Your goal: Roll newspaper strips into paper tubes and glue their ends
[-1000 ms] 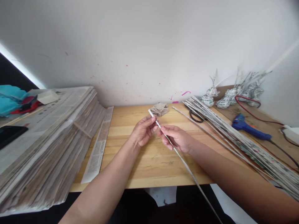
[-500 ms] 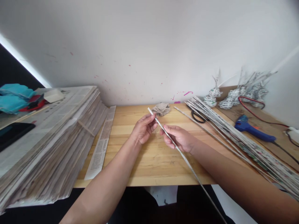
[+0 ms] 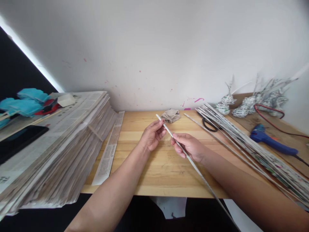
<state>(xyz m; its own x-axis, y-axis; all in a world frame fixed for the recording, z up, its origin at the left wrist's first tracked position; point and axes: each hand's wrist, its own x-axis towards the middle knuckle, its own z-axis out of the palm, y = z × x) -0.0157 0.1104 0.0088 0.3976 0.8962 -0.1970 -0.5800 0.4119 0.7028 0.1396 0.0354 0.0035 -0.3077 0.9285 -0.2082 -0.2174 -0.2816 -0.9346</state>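
A long thin rolled paper stick [image 3: 195, 167] slants across the middle of the view, its upper tip above the wooden table [image 3: 135, 129] and its lower end running past the table's front edge. Near that tip, my left hand [image 3: 154, 133] pinches it between thumb and fingers. My right hand [image 3: 189, 145] grips the same stick a little lower down, thumb on top and fingers curled beneath. A crumpled beige cloth [image 3: 171, 116] lies just beyond my left hand.
At left stands a tall stack of newspaper strips [image 3: 79, 145] bearing a phone [image 3: 24, 140]. One strip [image 3: 108, 154] lies beside it. At right are a bundle of paper sticks [image 3: 243, 145], black-handled scissors [image 3: 209, 125], a blue glue gun [image 3: 272, 141] and several woven paper pieces [image 3: 241, 109].
The whole scene has shifted slightly right in view as the head turned. Both hands keep their hold on the paper stick, in nearly the same pose.
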